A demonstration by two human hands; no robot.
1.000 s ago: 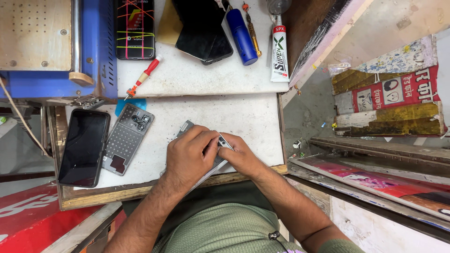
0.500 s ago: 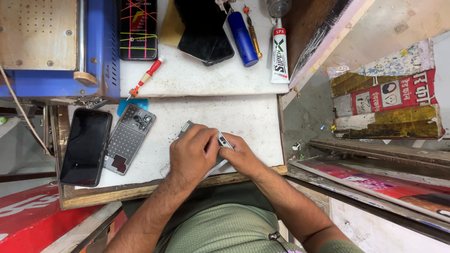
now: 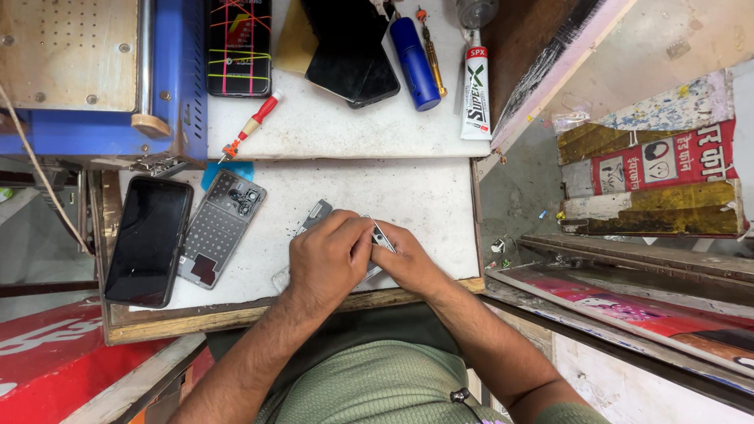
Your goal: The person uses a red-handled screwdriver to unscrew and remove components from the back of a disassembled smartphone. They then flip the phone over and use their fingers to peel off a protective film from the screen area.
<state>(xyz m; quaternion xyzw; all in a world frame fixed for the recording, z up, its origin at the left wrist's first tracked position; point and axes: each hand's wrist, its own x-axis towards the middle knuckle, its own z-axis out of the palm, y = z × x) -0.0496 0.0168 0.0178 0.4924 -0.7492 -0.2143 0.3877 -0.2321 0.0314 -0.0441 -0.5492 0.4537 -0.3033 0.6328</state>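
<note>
Both hands meet near the front edge of the white tabletop [image 3: 408, 188]; the left hand [image 3: 326, 263] lies curled, palm down, over a grey phone frame [image 3: 318, 210], covering most of it, so only the frame's upper corner and a sliver at its lower left show; the right hand [image 3: 408, 263] closes its fingers on the frame's right edge, thumb touching the left hand's fingers; whether the left hand grips the frame or only presses on it cannot be told. To the left lies an opened phone [image 3: 218, 229], its inner parts up, tilted, its top corner over a blue pad [image 3: 212, 174]; just beside it a black phone [image 3: 149, 239], screen dark, lies across the tabletop's left edge. Farther back a red-and-white screwdriver [image 3: 253, 126] lies slanted; near it a phone with yellow and red lines [image 3: 239, 47], a stack of dark phones [image 3: 349, 51], a blue cylinder [image 3: 415, 63] and a white glue tube [image 3: 475, 94]. A blue machine [image 3: 184, 78] fills the far left corner.
</note>
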